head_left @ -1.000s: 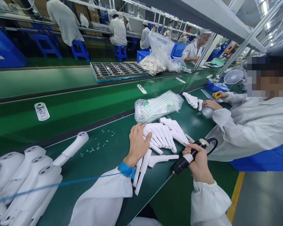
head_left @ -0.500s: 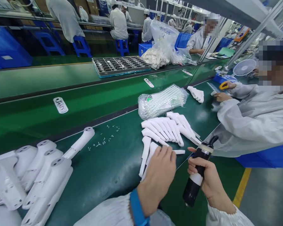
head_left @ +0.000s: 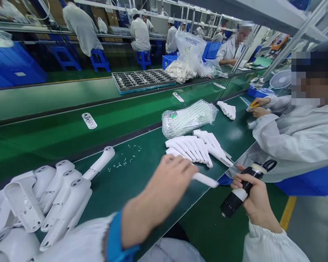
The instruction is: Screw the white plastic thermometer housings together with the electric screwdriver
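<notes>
The left hand [head_left: 161, 189] has its fingers pressed together, pinching a smooth white plastic handle piece [head_left: 205, 179] that projects toward 4 o'clock over the green tabletop [head_left: 142, 182]. The right hand [head_left: 255, 194] has its fingers wrapped around a black electric screwdriver [head_left: 236, 196].

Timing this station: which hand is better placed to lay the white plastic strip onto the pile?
Left, probably. The left hand is at the white plastic strip, close to the pile of white plastic parts, while the right hand is wrapped around the black power tool.
</notes>
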Available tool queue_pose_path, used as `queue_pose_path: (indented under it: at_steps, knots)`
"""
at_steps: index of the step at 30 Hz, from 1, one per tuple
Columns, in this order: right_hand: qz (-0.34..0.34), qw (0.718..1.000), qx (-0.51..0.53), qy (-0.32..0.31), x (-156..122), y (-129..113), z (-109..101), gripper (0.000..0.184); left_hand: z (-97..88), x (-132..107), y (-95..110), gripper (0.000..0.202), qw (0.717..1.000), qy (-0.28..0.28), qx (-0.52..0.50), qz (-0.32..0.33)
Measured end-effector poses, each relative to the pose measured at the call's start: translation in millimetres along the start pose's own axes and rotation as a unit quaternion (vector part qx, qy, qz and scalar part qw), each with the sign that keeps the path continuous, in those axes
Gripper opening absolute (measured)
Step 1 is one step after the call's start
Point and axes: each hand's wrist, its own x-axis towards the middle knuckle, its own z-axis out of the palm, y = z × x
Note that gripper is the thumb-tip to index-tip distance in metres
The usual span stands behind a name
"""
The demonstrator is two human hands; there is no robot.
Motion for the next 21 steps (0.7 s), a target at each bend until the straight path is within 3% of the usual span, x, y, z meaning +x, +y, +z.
queue_pose_path:
  at_steps: [2,4,6,7,9,11,13,17,19,21]
  knots:
    - [-0.009,1.000,0.004,-0.001,8.7,-2.3,0.4,0.076,-7.9,-16.5,-41.3,0.044,0.997,-0.035,0.063,-0.004]
    - [-0.012,1.000,0.005,-0.003,17.4,-2.8,1.9,0.076,-4.3,-33.2,-80.1,0.043,0.990,-0.111,0.088,0.018]
    - [-0.008,1.000,0.003,-0.005,23.6,-1.3,3.8,0.075,7.8,-50.3,-102.9,0.046,0.987,-0.146,0.072,0.020]
    - [-0.004,1.000,0.001,-0.007,25.1,0.2,4.8,0.075,15.7,-58.9,-105.8,0.050,0.990,-0.131,0.055,0.003]
    - [0.008,1.000,-0.001,-0.011,24.3,4.9,6.6,0.072,33.6,-74.6,-95.1,0.052,0.995,-0.055,0.013,-0.079]
    - [0.021,1.000,-0.001,-0.014,19.2,11.7,9.2,0.069,52.8,-84.2,-68.9,0.054,0.982,0.013,-0.033,-0.185]
    - [0.033,0.999,-0.001,-0.014,12.3,19.7,13.6,0.065,73.1,-82.7,-38.0,0.081,0.968,0.019,-0.051,-0.243]
    - [0.038,0.999,0.001,-0.006,5.4,34.7,27.8,0.052,113.5,-44.9,8.9,0.080,0.954,0.093,-0.023,-0.283]
    - [0.030,1.000,0.003,-0.001,9.2,39.2,34.1,0.046,130.0,-18.4,21.7,0.083,0.947,0.135,-0.012,-0.291]
    - [0.018,1.000,0.005,-0.002,16.8,39.8,36.9,0.044,141.9,5.7,30.2,0.083,0.942,0.141,0.004,-0.305]
